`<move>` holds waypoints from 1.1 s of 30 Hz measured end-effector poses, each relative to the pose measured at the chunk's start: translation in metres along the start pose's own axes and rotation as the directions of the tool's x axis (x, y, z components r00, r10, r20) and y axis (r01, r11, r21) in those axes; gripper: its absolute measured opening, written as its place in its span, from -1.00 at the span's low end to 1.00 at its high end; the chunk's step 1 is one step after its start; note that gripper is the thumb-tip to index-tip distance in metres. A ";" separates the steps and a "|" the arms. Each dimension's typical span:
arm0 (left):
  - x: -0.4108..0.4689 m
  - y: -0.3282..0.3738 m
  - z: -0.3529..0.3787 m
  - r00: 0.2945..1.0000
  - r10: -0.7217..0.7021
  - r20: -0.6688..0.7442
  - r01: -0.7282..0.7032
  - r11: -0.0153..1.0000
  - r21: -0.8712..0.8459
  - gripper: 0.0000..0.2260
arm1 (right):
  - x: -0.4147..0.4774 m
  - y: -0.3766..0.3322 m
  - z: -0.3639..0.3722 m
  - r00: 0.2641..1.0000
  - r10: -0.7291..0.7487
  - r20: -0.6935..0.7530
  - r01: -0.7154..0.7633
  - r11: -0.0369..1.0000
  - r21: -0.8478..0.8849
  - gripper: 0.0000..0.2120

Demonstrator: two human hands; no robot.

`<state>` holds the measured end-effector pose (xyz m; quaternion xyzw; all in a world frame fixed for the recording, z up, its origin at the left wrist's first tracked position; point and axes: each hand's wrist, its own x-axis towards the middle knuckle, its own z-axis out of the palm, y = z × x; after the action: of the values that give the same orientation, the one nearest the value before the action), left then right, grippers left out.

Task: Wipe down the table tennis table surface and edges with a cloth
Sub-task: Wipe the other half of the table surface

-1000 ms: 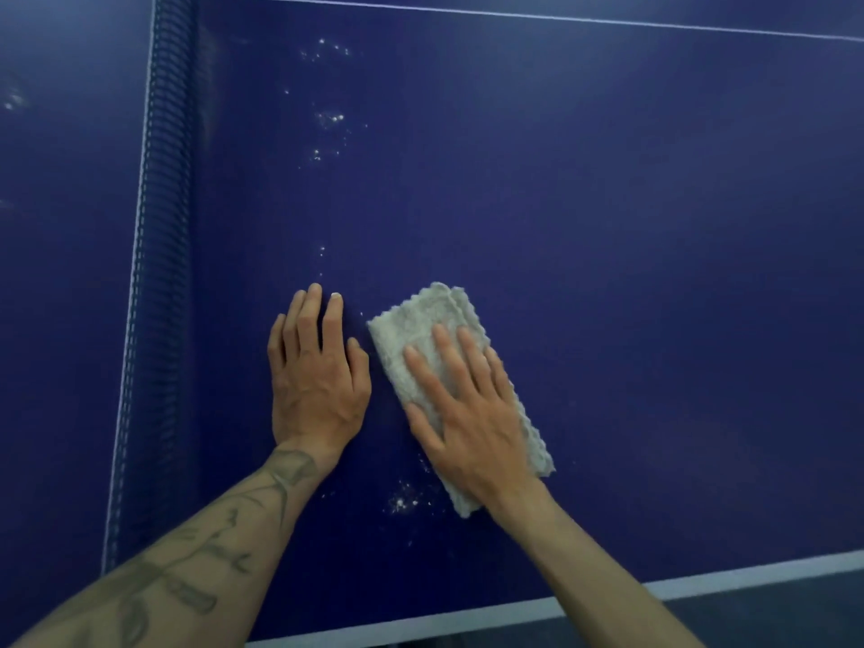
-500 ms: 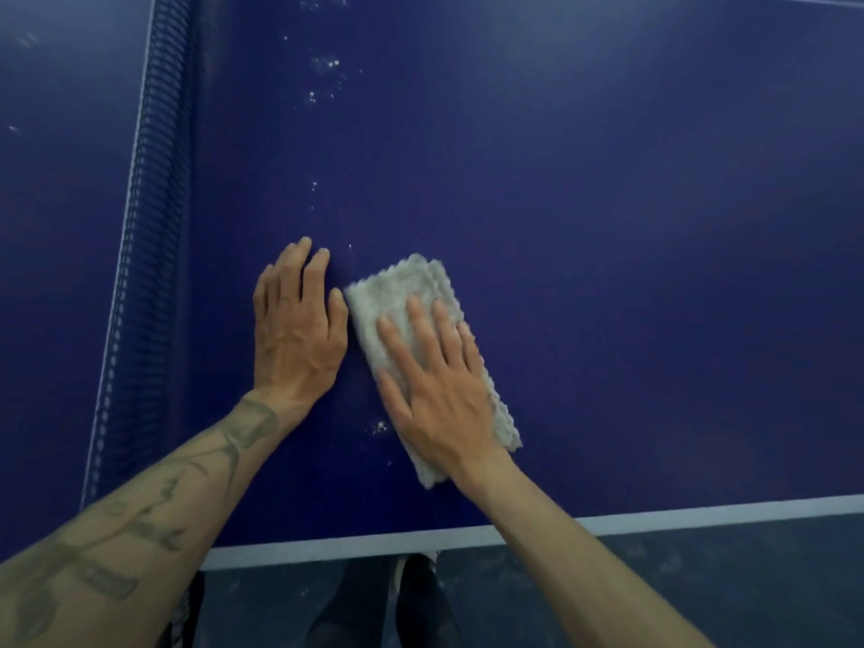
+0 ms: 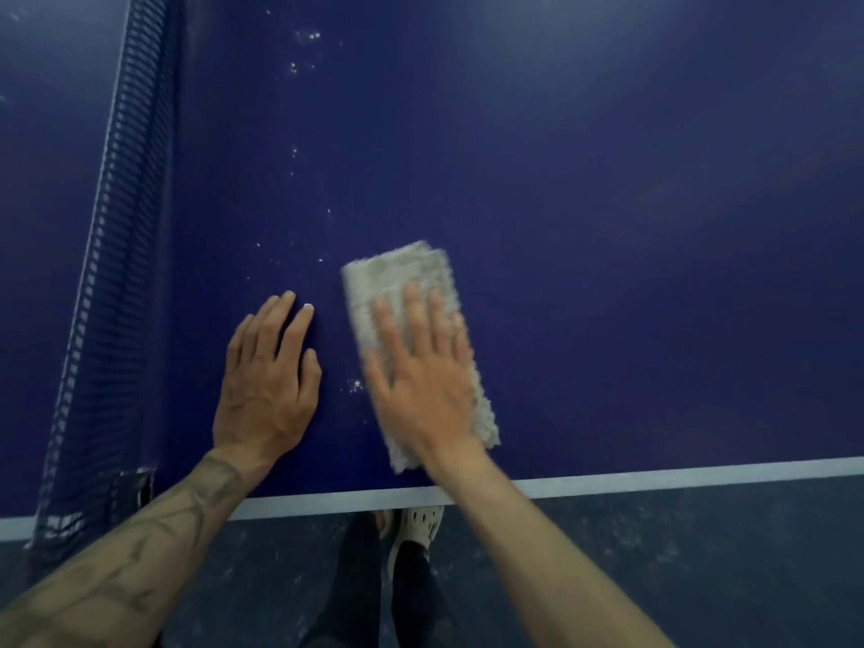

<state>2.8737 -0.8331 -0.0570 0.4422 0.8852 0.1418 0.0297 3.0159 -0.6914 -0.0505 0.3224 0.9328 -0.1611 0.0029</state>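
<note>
Head view (sole view). The folded pale cloth point(image 3: 397, 273) lay flat on the blue worktop point(image 3: 608, 226), its near end just short of the white edge line point(image 3: 654, 472) & well right of the net point(image 3: 121, 254). The right hand point(image 3: 421, 395) pressed down on the cloth w/ fingers straight & spread, palm over its near half. Blur on hand & cloth suggested a stroke under way, direction not readable. The left hand point(image 3: 266, 385) rested flat on bare worktop just beside the cloth, fingers extended & together, holding nothing, prob. as a brace. Progress (a judgement): early to mid stage. White specks point(image 3: 355, 384) sat between the two hands, & further specks point(image 3: 306, 37) were scattered in a loose band toward the far side, so the strip beside the net was not yet clean. The area right of the cloth showed no specks, but it could not be told whether it was wiped or merely unsoiled. The edge line, the rim & the half beyond the net prob. remained to do. Below the rim: dark floor point(image 3: 654, 577) & a pale shoe point(image 3: 418, 526).
</note>
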 end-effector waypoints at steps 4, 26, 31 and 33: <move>0.000 0.001 -0.001 1.000 0.002 -0.007 -0.002 1.000 0.001 -0.53 | -0.049 0.022 0.000 0.983 -0.180 0.039 0.181 0.983 -0.022 -0.39; 0.000 0.000 -0.004 1.000 -0.006 0.010 0.006 1.000 -0.003 -0.53 | -0.068 0.127 -0.041 0.998 0.057 0.040 -0.051 0.987 -0.150 -0.38; 0.000 -0.001 -0.003 1.000 -0.009 0.007 0.009 1.000 -0.011 -0.53 | -0.077 0.051 -0.008 0.988 0.152 -0.035 -0.154 0.985 -0.080 -0.36; 0.000 0.000 -0.005 1.000 -0.006 0.004 0.006 1.000 -0.022 -0.53 | -0.068 0.031 0.001 1.000 0.027 0.014 -0.026 0.997 -0.074 -0.38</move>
<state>2.8732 -0.8343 -0.0525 0.4394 0.8849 0.1503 0.0368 3.0880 -0.7095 -0.0530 0.3332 0.9337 -0.1288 0.0238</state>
